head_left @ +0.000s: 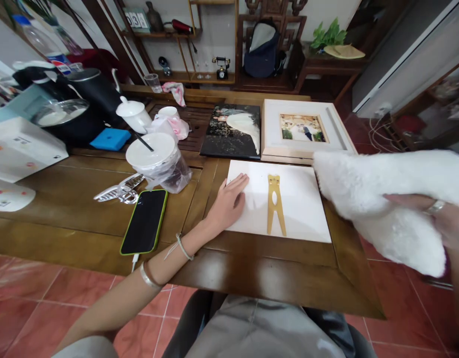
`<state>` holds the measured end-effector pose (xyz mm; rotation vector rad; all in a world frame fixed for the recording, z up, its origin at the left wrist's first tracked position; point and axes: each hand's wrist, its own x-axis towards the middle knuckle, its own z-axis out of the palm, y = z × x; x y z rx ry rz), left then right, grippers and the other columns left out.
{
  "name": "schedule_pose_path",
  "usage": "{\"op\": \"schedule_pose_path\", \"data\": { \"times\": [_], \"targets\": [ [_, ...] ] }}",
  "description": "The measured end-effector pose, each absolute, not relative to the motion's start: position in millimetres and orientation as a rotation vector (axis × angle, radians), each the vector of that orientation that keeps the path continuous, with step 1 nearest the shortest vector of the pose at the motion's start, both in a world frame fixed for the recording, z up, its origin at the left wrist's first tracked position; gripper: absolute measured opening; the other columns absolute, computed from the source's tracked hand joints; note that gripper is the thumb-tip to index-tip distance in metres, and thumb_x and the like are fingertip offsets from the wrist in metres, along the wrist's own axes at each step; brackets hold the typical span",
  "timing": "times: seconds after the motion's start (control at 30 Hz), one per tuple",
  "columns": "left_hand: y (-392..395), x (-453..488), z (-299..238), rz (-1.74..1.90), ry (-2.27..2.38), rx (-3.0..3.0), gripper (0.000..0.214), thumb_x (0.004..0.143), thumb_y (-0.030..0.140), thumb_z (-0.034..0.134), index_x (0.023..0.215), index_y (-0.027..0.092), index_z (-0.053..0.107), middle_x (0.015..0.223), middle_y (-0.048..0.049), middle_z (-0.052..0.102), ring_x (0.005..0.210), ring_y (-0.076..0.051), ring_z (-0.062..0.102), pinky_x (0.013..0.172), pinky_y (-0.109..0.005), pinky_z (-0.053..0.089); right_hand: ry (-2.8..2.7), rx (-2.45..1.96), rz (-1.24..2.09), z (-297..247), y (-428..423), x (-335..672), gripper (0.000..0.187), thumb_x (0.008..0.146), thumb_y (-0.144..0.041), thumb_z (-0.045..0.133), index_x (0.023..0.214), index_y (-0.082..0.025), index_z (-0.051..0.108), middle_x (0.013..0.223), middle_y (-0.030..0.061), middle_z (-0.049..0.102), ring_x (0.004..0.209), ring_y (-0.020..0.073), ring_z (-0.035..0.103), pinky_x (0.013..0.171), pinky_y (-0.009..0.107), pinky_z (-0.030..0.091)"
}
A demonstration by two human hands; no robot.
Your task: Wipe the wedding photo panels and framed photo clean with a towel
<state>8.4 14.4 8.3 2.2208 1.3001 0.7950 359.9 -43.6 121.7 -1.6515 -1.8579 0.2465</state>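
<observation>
My left hand (pixel 229 201) lies with its fingers stretched out over the left edge of a white rectangular board (pixel 304 209) on the table. On the board is a flat gold piece (pixel 273 211) with a cat-like head, an oval hole and two long legs. At the right, my right hand (pixel 438 214) grips a white fluffy cloth (pixel 367 181), its fingers partly buried in the pile and blurred. The cloth hangs beside the board's right edge and past the table's end.
Beyond the board lie a dark photo panel (pixel 218 136) and a white picture frame (pixel 272 132). To the left are a phone (pixel 144 223) with a cable, a silver hair clip (pixel 121 189), a lidded cup (pixel 153 154), a white teapot (pixel 134 115) and a blue box (pixel 110 139).
</observation>
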Motion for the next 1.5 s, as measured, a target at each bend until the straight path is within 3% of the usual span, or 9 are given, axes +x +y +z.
{"op": "schedule_pose_path", "data": {
  "times": [0.17, 0.23, 0.33, 0.7, 0.97, 1.1, 1.27, 1.37, 1.5],
  "targets": [
    [14, 8, 10, 0.798, 1.305, 2.21, 0.05, 0.087, 0.009, 0.038, 0.134, 0.02, 0.05, 0.142, -0.0098, 0.05, 0.137, -0.022, 0.039, 0.114, -0.056, 0.024, -2.123, -1.562, 0.028, 101, -36, 323, 0.018, 0.069, -0.013, 0.053, 0.071, -0.031, 0.056, 0.113, 0.0062, 0.067, 0.118, 0.0432, 0.052, 0.09, 0.062, 0.046],
    [14, 8, 10, 0.788, 1.308, 2.208, 0.05, 0.087, 0.009, 0.037, 0.134, 0.019, 0.049, 0.142, -0.0102, 0.05, 0.137, -0.023, 0.039, 0.114, -0.056, 0.024, -2.394, -1.393, 0.013, 85, -26, 302, 0.019, 0.064, -0.006, 0.052, 0.065, -0.025, 0.052, 0.137, 0.0077, 0.053, 0.137, 0.0419, 0.031, 0.108, 0.067, 0.028],
    [15, 8, 9, 0.777, 1.306, 2.216, 0.049, 0.088, 0.01, 0.037, 0.135, 0.018, 0.049, 0.143, -0.0107, 0.049, 0.137, -0.022, 0.039, 0.114, -0.056, 0.024, -2.617, -1.299, 0.026, 65, -13, 285, 0.017, 0.06, -0.004, 0.051, 0.062, -0.021, 0.049, 0.151, 0.0091, 0.035, 0.143, 0.0421, 0.011, 0.109, 0.073, 0.012],
    [14, 8, 9, 0.744, 1.308, 2.245, 0.049, 0.09, 0.011, 0.034, 0.136, 0.018, 0.046, 0.144, -0.0115, 0.047, 0.139, -0.023, 0.036, 0.114, -0.056, 0.022, -2.802, -1.319, 0.082, 82, -46, 282, 0.026, 0.058, -0.001, 0.048, 0.076, -0.018, 0.057, 0.127, 0.0201, 0.06, 0.135, 0.0363, 0.036, 0.11, 0.057, 0.034],
    [13, 8, 9, 0.717, 1.329, 2.248, 0.048, 0.09, 0.012, 0.034, 0.136, 0.017, 0.046, 0.145, -0.0105, 0.047, 0.139, -0.021, 0.036, 0.115, -0.053, 0.021, -2.665, -1.227, 0.321, 97, -115, 309, 0.051, 0.056, -0.009, 0.049, 0.102, -0.029, 0.06, 0.135, 0.0053, 0.056, 0.123, 0.0321, 0.053, 0.091, 0.045, 0.056],
    [13, 9, 11, 0.696, 1.343, 2.254, 0.048, 0.09, 0.011, 0.033, 0.137, 0.016, 0.046, 0.145, -0.0098, 0.046, 0.14, -0.02, 0.035, 0.116, -0.051, 0.021, -2.393, -1.314, 0.381, 110, -101, 338, 0.04, 0.062, -0.019, 0.046, 0.096, -0.035, 0.06, 0.086, -0.0028, 0.073, 0.07, 0.0276, 0.071, 0.051, 0.036, 0.059],
    [12, 9, 13, 0.696, 1.341, 2.253, 0.048, 0.09, 0.011, 0.033, 0.137, 0.015, 0.046, 0.146, -0.01, 0.046, 0.14, -0.02, 0.034, 0.116, -0.051, 0.021, -2.258, -1.381, -0.011, 121, -53, 345, 0.01, 0.073, -0.025, 0.049, 0.065, -0.028, 0.053, 0.054, 0.0006, 0.059, 0.05, 0.0248, 0.06, 0.046, 0.037, 0.047],
    [13, 9, 12, 0.697, 1.336, 2.252, 0.048, 0.09, 0.01, 0.033, 0.136, 0.015, 0.046, 0.145, -0.01, 0.046, 0.14, -0.02, 0.034, 0.116, -0.052, 0.021, -2.389, -1.408, -0.313, 113, -28, 322, 0.012, 0.067, -0.018, 0.052, 0.06, -0.026, 0.047, 0.09, 0.0094, 0.069, 0.076, 0.0307, 0.065, 0.061, 0.044, 0.053],
    [13, 8, 9, 0.695, 1.332, 2.261, 0.048, 0.09, 0.01, 0.033, 0.136, 0.014, 0.046, 0.145, -0.0102, 0.046, 0.14, -0.02, 0.034, 0.116, -0.052, 0.021, -2.623, -1.308, -0.344, 82, 2, 285, 0.013, 0.064, -0.007, 0.054, 0.065, -0.02, 0.052, 0.142, 0.0152, 0.047, 0.129, 0.0394, 0.044, 0.104, 0.058, 0.039]
  ]
}}
